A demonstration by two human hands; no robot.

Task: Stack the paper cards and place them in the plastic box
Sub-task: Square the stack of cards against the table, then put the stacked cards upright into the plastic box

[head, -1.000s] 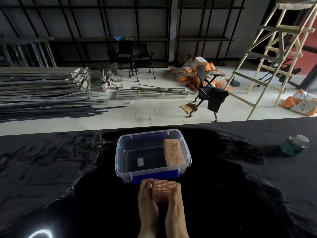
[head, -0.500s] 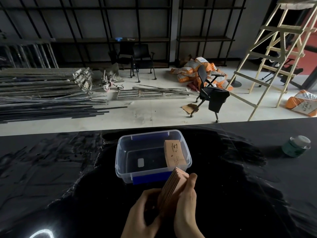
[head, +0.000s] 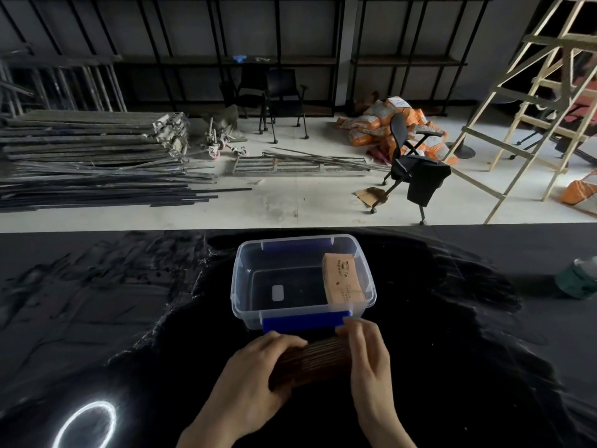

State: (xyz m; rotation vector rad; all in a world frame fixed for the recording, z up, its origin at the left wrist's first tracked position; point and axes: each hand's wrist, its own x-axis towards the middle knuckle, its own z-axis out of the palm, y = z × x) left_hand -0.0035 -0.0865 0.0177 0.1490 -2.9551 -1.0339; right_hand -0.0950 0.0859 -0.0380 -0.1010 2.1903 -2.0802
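A clear plastic box (head: 239,286) with blue latches stands on the black table in front of me. Inside it, a tan stack of paper cards (head: 342,282) leans against the right wall. Just in front of the box I hold a second stack of brown cards (head: 311,362) on edge between both hands. My left hand (head: 255,373) presses its left end and my right hand (head: 366,354) presses its right end. The cards' faces are hidden; only their edges show.
A green tape roll (head: 578,279) lies on the table at the far right. A bright ring of reflected light (head: 85,425) shows on the table at the lower left. Beyond the table's far edge lie metal bars, chairs and a wooden ladder.
The held stack went from upright and tilted in my hands to lying sideways on edge, squeezed between both hands, lower and just in front of the box.
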